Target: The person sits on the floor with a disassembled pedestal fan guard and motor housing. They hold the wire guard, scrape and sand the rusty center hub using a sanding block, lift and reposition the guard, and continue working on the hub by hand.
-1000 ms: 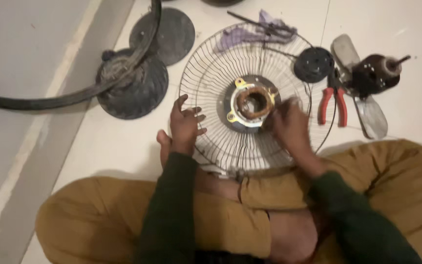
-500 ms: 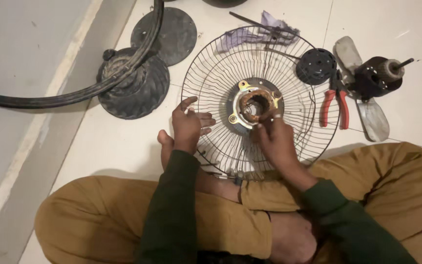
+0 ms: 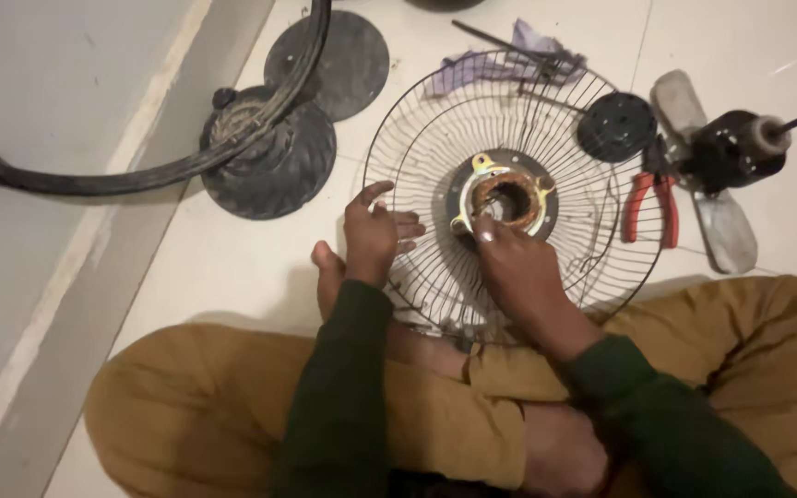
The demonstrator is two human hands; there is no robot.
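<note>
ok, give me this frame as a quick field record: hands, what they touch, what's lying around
setting: person sitting cross-legged on a pale tiled floor
left hand: fingers spread, resting on the left rim of the wire fan guard
right hand: fingertips on the copper-wound motor stator at the guard's centre; grip type unclear
right of guard: red-handled pliers, black perforated disc, fan motor with shaft lying over a grey fan blade
left of guard: round black fan base, black disc
top: purple cloth
</note>
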